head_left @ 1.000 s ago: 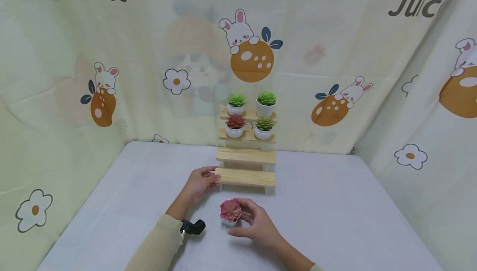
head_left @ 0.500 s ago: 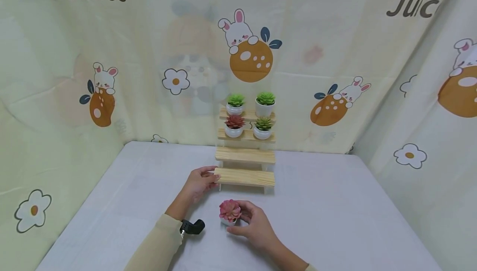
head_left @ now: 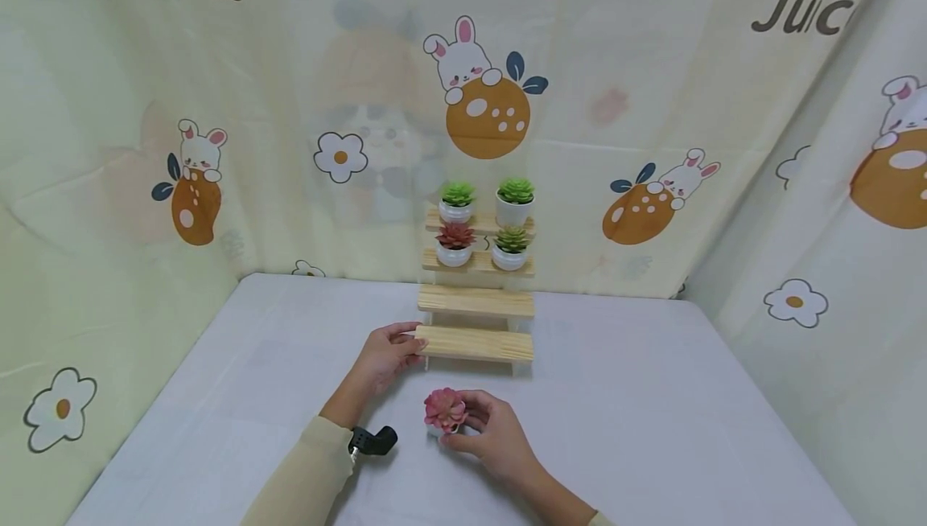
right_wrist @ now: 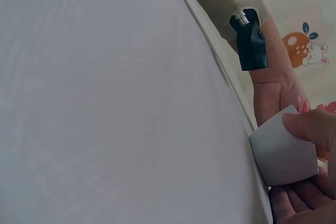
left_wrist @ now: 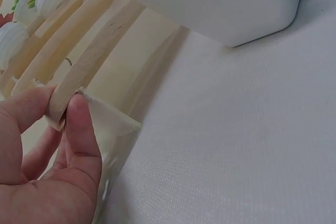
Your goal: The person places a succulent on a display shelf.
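Observation:
My left hand [head_left: 389,355] pinches the left end of the lowest board of a stepped wooden plant stand [head_left: 474,343]. In the left wrist view, thumb and fingers [left_wrist: 83,129] lie on opposite faces of that board's end. In front of the stand, my right hand [head_left: 500,437] holds a small potted pink succulent [head_left: 445,408] from its right side. The right wrist view shows the thumb pressed on the angular white pot [right_wrist: 283,153], with the other fingers around its far side. The pot is upright, close over the white tabletop.
Two green succulents, one in a round pot [head_left: 456,203] and one in a taller pot [head_left: 515,201], stand on the top board. Below them sit a dark red succulent [head_left: 455,244] and another green one [head_left: 510,248]. A patterned curtain [head_left: 290,108] surrounds the table [head_left: 637,397].
My right thumb and fingers have closed in on the pink succulent's pot. The left hand keeps its pinch on the board, and the stand has stayed in place.

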The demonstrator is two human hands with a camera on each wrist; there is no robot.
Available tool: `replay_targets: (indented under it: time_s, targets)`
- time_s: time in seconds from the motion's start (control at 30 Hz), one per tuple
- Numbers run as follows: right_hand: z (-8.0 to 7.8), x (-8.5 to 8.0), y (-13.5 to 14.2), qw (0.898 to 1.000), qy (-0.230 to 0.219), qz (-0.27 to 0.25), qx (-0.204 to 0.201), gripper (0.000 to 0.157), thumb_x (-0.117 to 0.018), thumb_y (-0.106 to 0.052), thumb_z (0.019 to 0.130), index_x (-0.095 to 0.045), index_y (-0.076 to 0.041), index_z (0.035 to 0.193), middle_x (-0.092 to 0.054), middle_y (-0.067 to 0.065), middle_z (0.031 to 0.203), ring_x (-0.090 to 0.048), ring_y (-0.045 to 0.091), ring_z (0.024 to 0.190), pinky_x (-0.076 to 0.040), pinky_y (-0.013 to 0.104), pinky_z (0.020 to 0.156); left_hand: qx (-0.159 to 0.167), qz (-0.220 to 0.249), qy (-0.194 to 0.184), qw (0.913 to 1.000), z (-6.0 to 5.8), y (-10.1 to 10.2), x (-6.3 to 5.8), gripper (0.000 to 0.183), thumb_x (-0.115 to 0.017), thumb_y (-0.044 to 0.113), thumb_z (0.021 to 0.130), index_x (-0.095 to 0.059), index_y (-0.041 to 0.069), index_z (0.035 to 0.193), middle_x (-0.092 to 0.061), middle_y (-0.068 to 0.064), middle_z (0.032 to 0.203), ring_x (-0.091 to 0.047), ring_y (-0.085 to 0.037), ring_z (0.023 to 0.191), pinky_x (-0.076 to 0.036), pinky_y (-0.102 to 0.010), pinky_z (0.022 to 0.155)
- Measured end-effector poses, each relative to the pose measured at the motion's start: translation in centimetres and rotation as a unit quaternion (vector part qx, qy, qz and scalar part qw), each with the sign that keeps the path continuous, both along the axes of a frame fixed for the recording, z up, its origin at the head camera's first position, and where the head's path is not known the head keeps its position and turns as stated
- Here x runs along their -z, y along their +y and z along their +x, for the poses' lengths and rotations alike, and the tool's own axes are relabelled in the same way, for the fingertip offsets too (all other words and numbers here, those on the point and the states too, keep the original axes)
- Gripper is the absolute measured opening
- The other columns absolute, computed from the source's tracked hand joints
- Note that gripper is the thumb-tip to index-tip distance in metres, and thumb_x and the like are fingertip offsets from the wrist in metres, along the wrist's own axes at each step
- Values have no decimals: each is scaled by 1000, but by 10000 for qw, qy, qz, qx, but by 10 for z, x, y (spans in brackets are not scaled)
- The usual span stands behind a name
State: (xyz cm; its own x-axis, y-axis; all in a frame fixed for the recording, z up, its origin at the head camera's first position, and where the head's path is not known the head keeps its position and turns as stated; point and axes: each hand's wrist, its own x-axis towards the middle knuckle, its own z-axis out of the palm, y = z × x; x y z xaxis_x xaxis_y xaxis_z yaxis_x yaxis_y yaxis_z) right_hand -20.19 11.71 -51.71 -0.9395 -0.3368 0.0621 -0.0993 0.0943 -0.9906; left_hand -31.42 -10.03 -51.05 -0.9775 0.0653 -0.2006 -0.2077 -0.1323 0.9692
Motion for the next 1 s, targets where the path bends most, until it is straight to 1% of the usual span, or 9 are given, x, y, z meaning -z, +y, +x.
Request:
replay_targets:
  time_s: [0.3,0.57,0.8,1.0]
  targets:
    - [0,-1,-1,9998,-69,-174,-85,61,-85,6,76,-58,13,130,-63,27,130,-67,12,106,-58,19,94,-25,36,-43,10000,0,0,-1,43,-72,1,93,-63,0,135,-70,-14,105,-68,-15,80,-63,-24,70]
    - [-6,1,-1,9997,-66,-205,-109,61,-85,8,74,-59,13,129,-65,27,128,-67,9,106,-58,19,96,-14,6,-5,10000,1,0,-1,43,-72,2,94,-62,0,136,-70,-14,106,-68,-15,80,-63,-25,71]
    - [-11,-2,-1,9995,-74,-262,-141,61,-84,10,74,-58,13,130,-64,28,129,-67,7,106,-58,21,95,-12,-29,-8,10000,3,-1,-4,43,-72,3,94,-62,0,136,-70,-14,105,-68,-15,81,-63,-24,71]
    - [-17,-4,0,9993,226,-280,-111,60,-82,8,76,-57,14,130,-64,29,129,-67,8,108,-58,21,97,48,-57,44,10000,4,0,-5,44,-72,4,94,-61,-1,137,-70,-15,106,-67,-16,81,-63,-24,71]
